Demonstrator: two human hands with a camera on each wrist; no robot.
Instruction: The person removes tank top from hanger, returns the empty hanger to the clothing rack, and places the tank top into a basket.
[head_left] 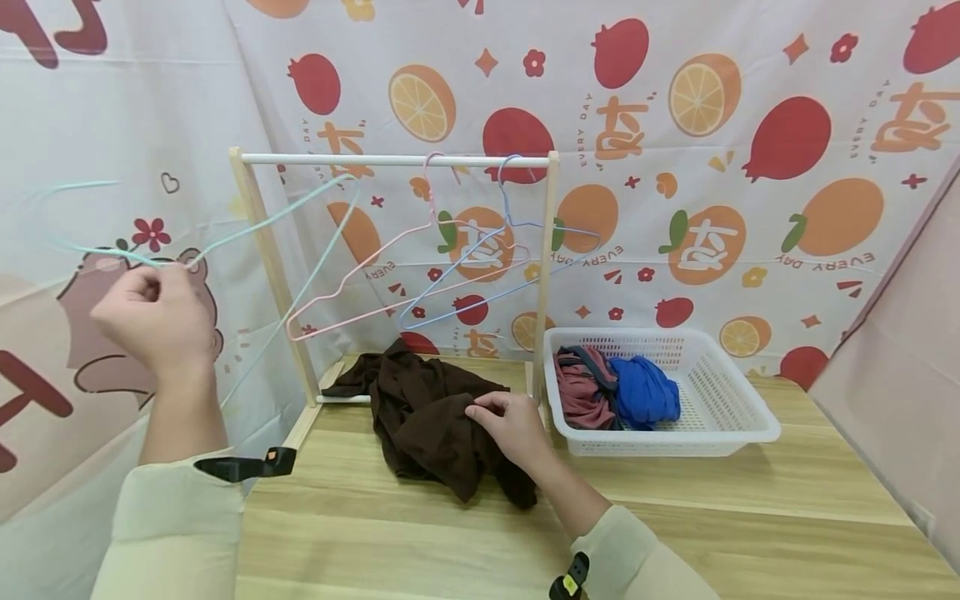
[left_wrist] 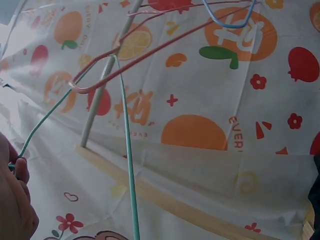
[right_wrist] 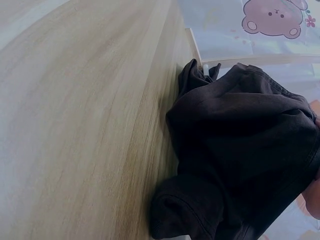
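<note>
My left hand is raised at the left and grips a mint-green clothes hanger near its neck. In the left wrist view, part of that hand shows at the left edge, with the green hanger reaching across. A crumpled dark brown garment lies on the table under the rack. My right hand pinches the garment's right side between thumb and fingers. In the right wrist view the garment looks nearly black, with the hand only partly visible at the right edge.
A wooden rack with a white rail carries a pink hanger and a blue hanger. Right of it stands a white basket holding a reddish garment and a blue garment. Behind hangs a fruit-print curtain.
</note>
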